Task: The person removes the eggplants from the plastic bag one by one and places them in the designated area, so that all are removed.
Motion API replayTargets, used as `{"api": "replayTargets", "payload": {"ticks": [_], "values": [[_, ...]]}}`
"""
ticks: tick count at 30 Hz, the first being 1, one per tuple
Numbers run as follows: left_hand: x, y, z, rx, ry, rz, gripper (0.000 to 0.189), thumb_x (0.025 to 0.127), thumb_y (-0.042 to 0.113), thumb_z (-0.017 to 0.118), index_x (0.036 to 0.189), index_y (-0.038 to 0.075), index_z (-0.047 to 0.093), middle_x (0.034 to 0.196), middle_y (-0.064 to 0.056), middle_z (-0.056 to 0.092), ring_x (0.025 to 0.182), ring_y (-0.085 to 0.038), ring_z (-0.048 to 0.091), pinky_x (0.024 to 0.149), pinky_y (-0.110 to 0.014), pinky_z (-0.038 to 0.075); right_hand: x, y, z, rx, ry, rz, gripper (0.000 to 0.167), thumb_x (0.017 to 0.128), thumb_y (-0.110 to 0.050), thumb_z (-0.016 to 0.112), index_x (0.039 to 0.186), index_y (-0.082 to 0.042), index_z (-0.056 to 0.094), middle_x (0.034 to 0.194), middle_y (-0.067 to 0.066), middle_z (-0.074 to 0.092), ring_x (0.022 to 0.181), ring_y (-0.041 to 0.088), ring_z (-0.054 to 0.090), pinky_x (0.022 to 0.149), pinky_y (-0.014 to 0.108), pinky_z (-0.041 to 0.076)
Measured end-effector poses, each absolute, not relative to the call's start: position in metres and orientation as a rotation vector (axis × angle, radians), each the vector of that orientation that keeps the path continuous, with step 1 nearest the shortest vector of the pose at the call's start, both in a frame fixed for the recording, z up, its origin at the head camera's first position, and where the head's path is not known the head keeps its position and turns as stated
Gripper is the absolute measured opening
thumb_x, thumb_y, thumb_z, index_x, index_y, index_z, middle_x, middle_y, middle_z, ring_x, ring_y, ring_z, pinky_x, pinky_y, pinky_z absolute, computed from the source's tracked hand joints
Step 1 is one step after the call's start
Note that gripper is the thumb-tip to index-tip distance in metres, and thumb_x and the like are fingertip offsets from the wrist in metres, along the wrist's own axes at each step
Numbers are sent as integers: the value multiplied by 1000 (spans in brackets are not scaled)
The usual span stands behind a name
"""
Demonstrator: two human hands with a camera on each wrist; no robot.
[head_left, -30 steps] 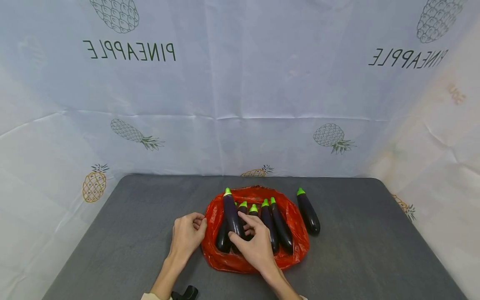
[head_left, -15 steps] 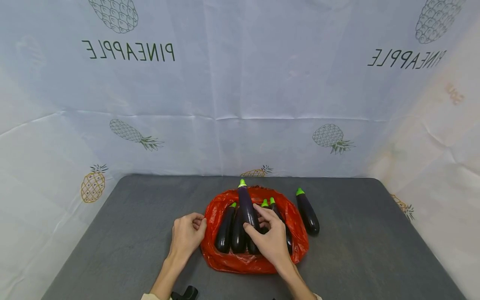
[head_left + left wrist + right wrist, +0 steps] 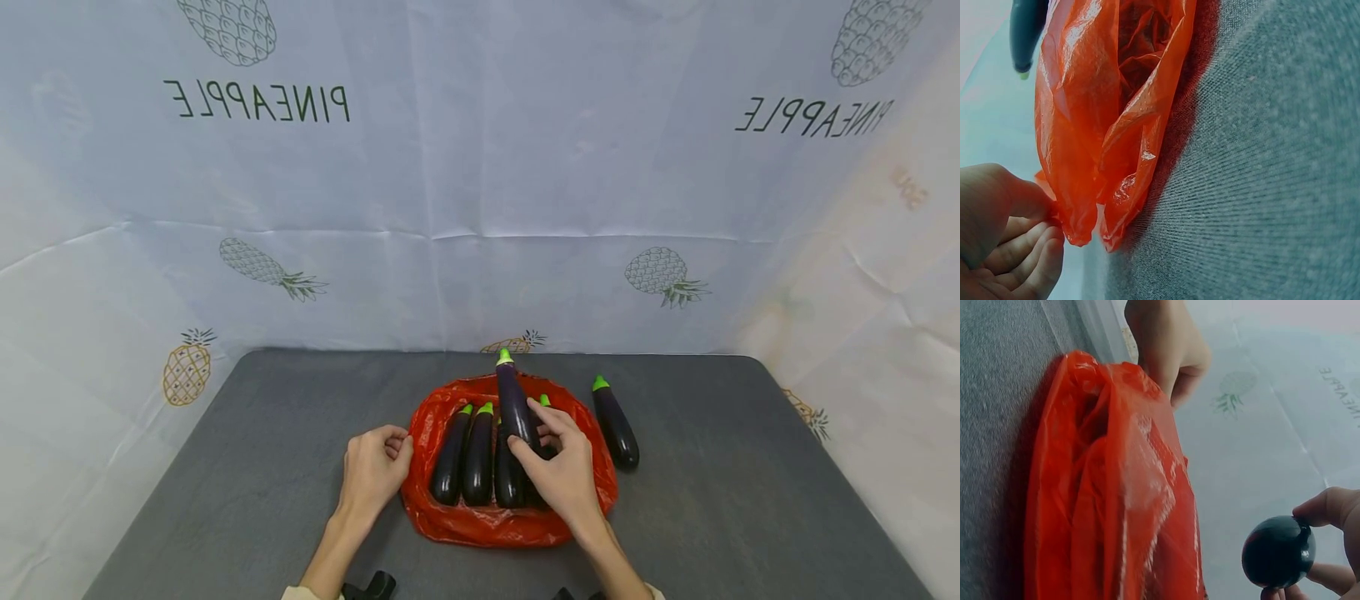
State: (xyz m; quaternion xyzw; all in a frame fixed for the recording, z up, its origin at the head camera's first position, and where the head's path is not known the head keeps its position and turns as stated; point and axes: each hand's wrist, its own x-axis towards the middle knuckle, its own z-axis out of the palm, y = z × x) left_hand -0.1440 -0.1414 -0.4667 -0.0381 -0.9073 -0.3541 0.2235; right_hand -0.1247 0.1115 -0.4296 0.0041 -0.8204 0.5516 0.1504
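Note:
A red plastic bag (image 3: 480,532) lies on the table with its mouth rolled open, and several dark eggplants (image 3: 447,462) rest side by side inside. My left hand (image 3: 375,467) pinches the bag's left edge; the left wrist view shows thumb and fingertips at the red plastic (image 3: 1079,112). Above the bag, my right hand (image 3: 562,471) holds one eggplant (image 3: 513,404) between thumb and fingers, green stem end pointing away. In the right wrist view its round dark end (image 3: 1277,553) appears, raised over the bag. My right hand partly hides the eggplants beneath.
Another eggplant (image 3: 617,427) lies on the grey table (image 3: 720,500) just right of the bag. A pale cloth with pineapple prints (image 3: 480,167) hangs behind the table's far edge. Black wrist gear (image 3: 371,586) shows near the left forearm.
My right hand has carried the held eggplant rightward and away across the bag, uncovering the eggplants on the left. The left hand stays at the bag's edge.

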Motion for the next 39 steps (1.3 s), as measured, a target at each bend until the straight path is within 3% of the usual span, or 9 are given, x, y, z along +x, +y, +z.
{"api": "replayTargets", "payload": {"ticks": [39], "values": [[-144,-144,-468,-104,-2507,-1006,7,84,0,74,77,2,75,64,-4,69,53,-3,58,55,-24,52,-129,173,-424,-83,-2303,1451,52,85,-3,75,136,-11,67,125,14,68,89,6,54,74,11,47]]}}
